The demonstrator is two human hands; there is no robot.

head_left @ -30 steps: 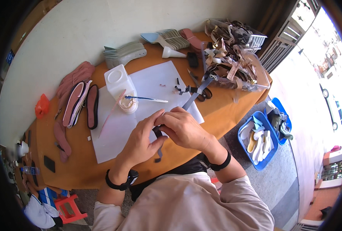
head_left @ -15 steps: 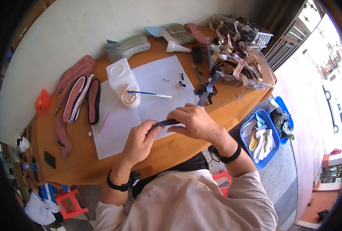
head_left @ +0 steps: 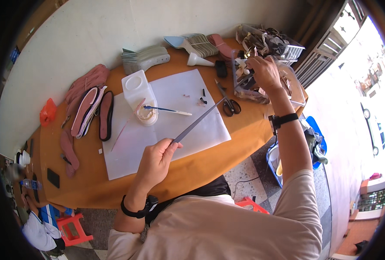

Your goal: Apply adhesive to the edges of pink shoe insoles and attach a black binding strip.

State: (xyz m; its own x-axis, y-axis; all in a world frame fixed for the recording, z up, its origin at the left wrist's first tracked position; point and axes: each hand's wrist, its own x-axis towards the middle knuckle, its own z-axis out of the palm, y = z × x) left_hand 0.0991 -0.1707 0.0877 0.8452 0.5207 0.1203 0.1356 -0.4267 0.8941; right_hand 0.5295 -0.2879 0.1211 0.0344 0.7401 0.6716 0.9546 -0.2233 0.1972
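My left hand (head_left: 156, 162) is closed on one end of a dark grey strip (head_left: 197, 123), pinched between thumb and fingers. The strip slants taut-looking up and right over the white sheet (head_left: 166, 147), narrowing near the scissors (head_left: 230, 106); where its far end stops I cannot tell. Over the clear plastic bin (head_left: 295, 86) of fabric strips and scraps, my right hand (head_left: 265, 73) is closed, its fingertips together at the scraps. Whatever it grips is too small and mixed in to make out. Small dark offcuts (head_left: 203, 101) lie on the sheet.
A blue-tipped brush (head_left: 168, 110) rests across an open white glue pot (head_left: 147, 116) by a white container (head_left: 135, 84). Pink insoles (head_left: 83, 113) lie left; stacked insoles (head_left: 145, 57) stand at the wall. Blue tubs (head_left: 316, 134) are on the floor to the right.
My right hand has left the strip near my left hand and moved far right to the bin. The strip now stretches out from my left hand. The scissors are uncovered.
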